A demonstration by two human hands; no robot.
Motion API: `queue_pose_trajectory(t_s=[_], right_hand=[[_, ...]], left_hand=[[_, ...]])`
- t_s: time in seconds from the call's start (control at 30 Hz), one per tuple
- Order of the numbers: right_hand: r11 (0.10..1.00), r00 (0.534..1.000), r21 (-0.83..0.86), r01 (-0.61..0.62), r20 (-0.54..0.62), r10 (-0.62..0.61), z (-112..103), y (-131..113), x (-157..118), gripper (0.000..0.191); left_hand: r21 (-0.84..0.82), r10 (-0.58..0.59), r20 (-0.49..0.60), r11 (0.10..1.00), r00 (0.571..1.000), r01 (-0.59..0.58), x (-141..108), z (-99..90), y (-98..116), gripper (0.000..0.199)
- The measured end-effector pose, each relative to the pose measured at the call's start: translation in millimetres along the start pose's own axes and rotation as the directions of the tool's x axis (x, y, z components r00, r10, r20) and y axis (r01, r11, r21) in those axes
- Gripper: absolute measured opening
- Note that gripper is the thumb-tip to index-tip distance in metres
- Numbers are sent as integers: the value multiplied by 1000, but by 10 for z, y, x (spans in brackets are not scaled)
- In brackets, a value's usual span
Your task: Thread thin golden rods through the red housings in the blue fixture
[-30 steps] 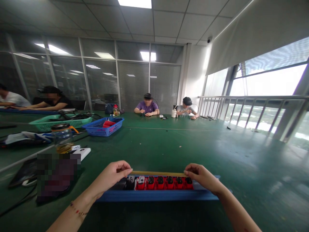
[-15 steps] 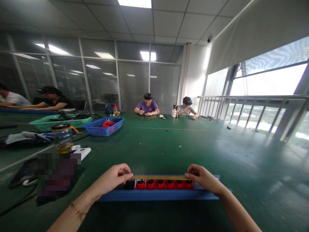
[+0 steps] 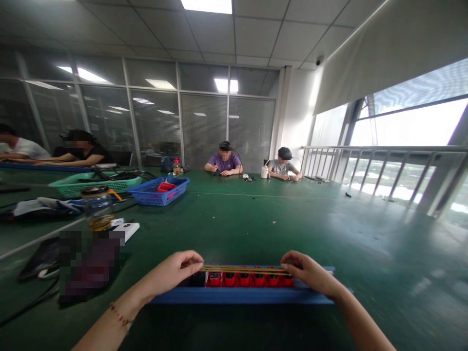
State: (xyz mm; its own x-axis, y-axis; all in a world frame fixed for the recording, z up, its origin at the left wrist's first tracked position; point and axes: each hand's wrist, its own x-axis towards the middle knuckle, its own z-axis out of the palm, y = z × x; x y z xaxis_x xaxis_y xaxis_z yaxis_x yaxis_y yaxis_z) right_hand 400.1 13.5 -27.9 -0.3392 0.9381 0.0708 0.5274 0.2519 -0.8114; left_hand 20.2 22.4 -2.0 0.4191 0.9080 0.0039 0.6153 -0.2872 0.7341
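Observation:
Pinched between the thumb and fingers of my left hand (image 3: 179, 268) are the left ends of several thin yellow-brown strands (image 3: 243, 269). My right hand (image 3: 307, 273) pinches the same strands at their right ends. They run almost straight from hand to hand; whether they are stiff sticks or stretched bands I cannot tell. Just below them, a blue trough-like tray (image 3: 241, 296) lies lengthwise across the table. In it stands a row of several red pieces (image 3: 244, 281) with dark tops. A black piece (image 3: 198, 280) sits at the row's left end, partly behind my left fingers.
At the left on the green table (image 3: 234, 219) are a blue basket (image 3: 155, 196), a green basket (image 3: 73, 188), a glass jar (image 3: 98, 209), a white device (image 3: 128, 231) and cables. Two people (image 3: 224, 162) sit along the far side, and others work at the far left.
The strands have spread slightly apart and now slope down a little toward the right. Both hands keep their pinch with hardly any movement. The whole view has shifted slightly.

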Motion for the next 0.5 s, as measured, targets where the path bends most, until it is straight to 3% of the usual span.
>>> queue_pose_trajectory(t_s=[0.1, 0.5], right_hand=[[1000, 999, 14, -16, 34, 15, -6, -44, -19, 34], [998, 1000, 62, -11, 29, 9, 1, -135, -37, 36]], left_hand=[[15, 6, 52, 1000, 999, -7, -6, -9, 18, 42], [45, -21, 59, 999, 998, 18, 6, -29, 25, 44]])
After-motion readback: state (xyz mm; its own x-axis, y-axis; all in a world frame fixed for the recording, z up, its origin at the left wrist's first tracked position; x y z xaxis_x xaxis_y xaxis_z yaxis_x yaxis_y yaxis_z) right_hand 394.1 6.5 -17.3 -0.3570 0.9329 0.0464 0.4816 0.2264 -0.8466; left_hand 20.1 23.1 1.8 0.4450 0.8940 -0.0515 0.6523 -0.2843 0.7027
